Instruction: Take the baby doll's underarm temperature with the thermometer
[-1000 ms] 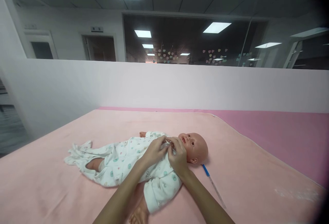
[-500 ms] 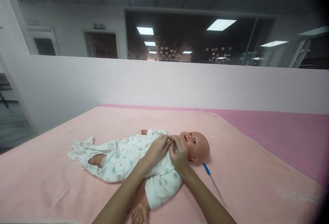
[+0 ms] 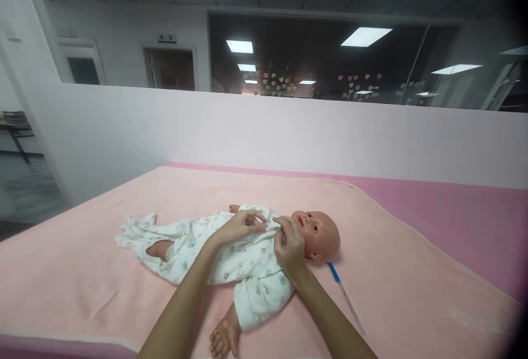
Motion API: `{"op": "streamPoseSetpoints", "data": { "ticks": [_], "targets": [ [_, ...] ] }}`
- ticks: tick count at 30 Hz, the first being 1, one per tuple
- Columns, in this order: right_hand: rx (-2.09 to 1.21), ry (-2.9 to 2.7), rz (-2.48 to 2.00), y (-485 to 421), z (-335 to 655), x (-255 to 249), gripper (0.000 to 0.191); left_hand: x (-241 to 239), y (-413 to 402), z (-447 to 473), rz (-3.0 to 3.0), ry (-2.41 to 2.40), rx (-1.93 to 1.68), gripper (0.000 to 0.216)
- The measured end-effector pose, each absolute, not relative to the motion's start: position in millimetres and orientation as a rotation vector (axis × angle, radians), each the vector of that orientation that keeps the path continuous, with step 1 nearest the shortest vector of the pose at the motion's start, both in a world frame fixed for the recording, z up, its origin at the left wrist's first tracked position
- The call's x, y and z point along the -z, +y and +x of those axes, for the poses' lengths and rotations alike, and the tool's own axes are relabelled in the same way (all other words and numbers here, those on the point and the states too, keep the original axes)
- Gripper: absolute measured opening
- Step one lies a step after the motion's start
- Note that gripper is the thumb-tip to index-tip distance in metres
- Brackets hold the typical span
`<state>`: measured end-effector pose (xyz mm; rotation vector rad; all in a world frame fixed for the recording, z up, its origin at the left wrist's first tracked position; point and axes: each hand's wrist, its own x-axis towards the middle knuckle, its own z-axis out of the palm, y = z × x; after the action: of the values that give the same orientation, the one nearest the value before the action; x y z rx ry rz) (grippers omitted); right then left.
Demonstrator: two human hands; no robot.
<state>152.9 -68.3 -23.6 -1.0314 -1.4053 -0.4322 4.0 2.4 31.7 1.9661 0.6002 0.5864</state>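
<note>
A baby doll [image 3: 322,235] lies on its back, its head to the right, in a white romper [image 3: 256,257] with a small coloured print. Over the chest is my left hand [image 3: 243,224], its fingers bent and apart, with nothing seen between them. My right hand [image 3: 291,243] is at the neck of the romper, just below the doll's chin. Its thumb and curled fingers close on the cloth there, while one finger reaches out to the left. The right fingertips partly hide the neckline. One doll hand [image 3: 225,337] sticks out of the near sleeve.
A slim clear stick with a blue end [image 3: 342,290] lies right of the doll's head. Under everything spreads a peach-coloured sheet [image 3: 412,276], over a pink surface [image 3: 466,221]. A low white partition [image 3: 289,133] stands behind, with a window [image 3: 305,56] beyond.
My left hand has come away from the neckline and moved left, its fingers parting. My right hand stays at the neck of the romper. The camera view has shifted slightly.
</note>
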Motion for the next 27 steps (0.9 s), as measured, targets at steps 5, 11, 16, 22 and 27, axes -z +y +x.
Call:
{"op": "streamPoseSetpoints", "data": {
  "ticks": [5,11,16,22,27],
  "targets": [
    [0.447,-1.437,-1.067,-70,153,23,0.032,-34,8,-10,1.945,0.586,-0.439,0.034],
    [0.381,-1.614,-1.115,-79,145,14,0.017,-36,4,-10,1.896,0.506,-0.506,0.027],
    [0.347,-1.691,-1.095,-80,140,14,0.008,-35,2,-8,1.855,0.445,-0.546,0.023],
    [0.307,-1.759,-1.151,-79,140,17,0.008,-33,2,-8,1.828,0.465,-0.573,0.028],
    [0.293,-1.745,-1.152,-79,141,18,0.006,-30,8,-9,1.798,0.463,-0.530,0.027]
  ]
}}
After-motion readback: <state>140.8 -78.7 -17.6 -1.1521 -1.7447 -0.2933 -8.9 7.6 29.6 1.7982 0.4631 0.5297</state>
